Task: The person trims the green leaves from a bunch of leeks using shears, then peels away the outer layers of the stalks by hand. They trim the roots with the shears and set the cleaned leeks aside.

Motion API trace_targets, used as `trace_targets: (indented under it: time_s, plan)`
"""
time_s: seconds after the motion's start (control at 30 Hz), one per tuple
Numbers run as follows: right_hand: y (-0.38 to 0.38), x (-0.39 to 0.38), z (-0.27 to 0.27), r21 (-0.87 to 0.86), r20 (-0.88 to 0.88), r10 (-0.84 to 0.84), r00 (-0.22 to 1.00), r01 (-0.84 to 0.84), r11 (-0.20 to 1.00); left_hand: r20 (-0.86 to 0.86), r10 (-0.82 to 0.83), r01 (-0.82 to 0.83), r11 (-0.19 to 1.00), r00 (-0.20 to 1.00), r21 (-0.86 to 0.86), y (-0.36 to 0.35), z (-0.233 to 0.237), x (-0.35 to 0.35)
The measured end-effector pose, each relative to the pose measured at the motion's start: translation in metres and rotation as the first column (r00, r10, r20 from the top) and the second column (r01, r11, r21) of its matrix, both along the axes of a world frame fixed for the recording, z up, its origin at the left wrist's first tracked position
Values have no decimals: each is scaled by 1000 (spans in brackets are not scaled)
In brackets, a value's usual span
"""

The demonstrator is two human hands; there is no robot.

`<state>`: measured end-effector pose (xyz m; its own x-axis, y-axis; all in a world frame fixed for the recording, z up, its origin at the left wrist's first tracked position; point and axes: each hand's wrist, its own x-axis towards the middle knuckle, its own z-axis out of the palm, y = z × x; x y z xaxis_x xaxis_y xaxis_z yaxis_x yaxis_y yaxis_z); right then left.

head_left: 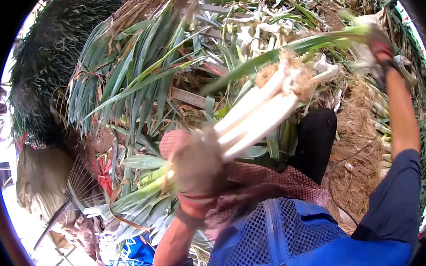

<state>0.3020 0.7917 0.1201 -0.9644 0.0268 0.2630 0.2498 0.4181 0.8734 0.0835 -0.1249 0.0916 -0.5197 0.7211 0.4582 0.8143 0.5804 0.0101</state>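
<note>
My gloved left hand (198, 163) is closed around a few leeks (258, 113) at mid-stalk. Their white shanks and matted roots point up and to the right, while their green leaves (149, 205) fan out at the lower left. Far to the right, my gloved right hand (377, 44), smeared by motion, grips the end of a long green leek leaf (286, 53). That strip stretches left above the root ends, its far tip blurred. The fingers of the right hand are partly hidden.
A large tied bundle of leeks (121, 75) lies at upper left, with a dark green stack (56, 50) behind it. Peeled leaves (265, 32) litter the ground ahead. Dry root trimmings (354, 163) lie beside my knee (318, 141). A wire rake (82, 185) stands at left.
</note>
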Motion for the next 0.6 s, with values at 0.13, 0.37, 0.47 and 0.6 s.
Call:
trace_targets:
  time_s: [0.13,0.37,0.47,0.6]
  plan:
    - [-284,-25,98,-831,-63,-417,907,184,525,257,236,-221,971,937,-86,-17,11,-21]
    - [-549,-77,64,-934,345,392,853,352,59,611,275,-372,928,742,35,-19,25,-41]
    - [-536,-123,76,-747,661,253,707,652,131,698,262,-413,909,667,54,-28,15,-49]
    - [-377,-165,116,-585,-272,-228,935,28,811,859,39,-406,891,511,202,-28,21,-46]
